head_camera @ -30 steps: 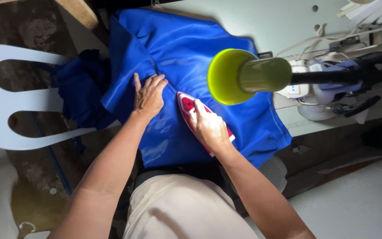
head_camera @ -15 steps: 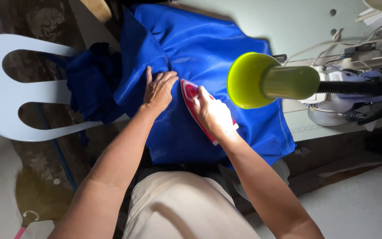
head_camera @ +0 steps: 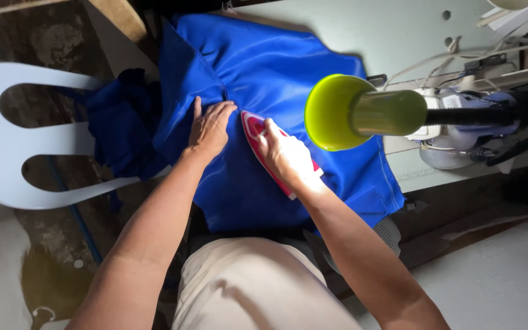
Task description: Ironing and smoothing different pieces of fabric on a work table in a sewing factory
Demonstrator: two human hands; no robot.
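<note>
Pale grey-green table [head_camera: 362, 43] across the top, holes drilled in its surface. White plastic chair [head_camera: 7, 153] at left on a dark, stained floor [head_camera: 50, 244]. Yellow-green lamp shade [head_camera: 331, 113] throws bright light downward. Cables and clutter [head_camera: 478, 128] crowd the right edge.

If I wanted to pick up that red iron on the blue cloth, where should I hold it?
Probably by the handle on top, coming from above, as the right hand does now. The red iron lies flat, soleplate down on the blue cloth, so the top is the only free, likely cool part; the left hand lies beside its tip.
</note>
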